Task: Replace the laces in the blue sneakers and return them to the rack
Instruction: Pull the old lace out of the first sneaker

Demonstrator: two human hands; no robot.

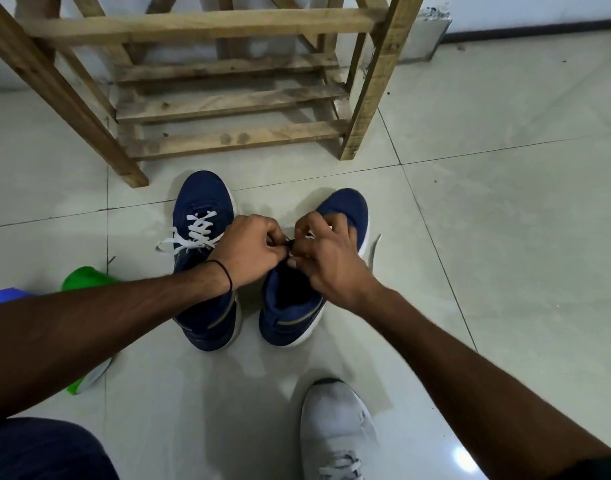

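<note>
Two blue sneakers with white soles stand side by side on the tiled floor, toes toward the rack. The left sneaker (202, 202) carries a white lace (200, 230) threaded in crosses, its ends loose. Over the right sneaker (347, 206), my left hand (252, 249) and my right hand (326, 261) meet above the tongue, fingers pinched on a white lace that they mostly hide. One loose lace end (374, 245) trails on the floor right of that shoe. The wooden rack (228, 105) stands just beyond, its low slats bare.
A green object (85, 278) and a blue one (6, 296) lie at the left, partly under my forearm. My foot in a grey-white laced shoe (335, 424) rests at the bottom centre. A white wall with a dark skirting runs behind the rack.
</note>
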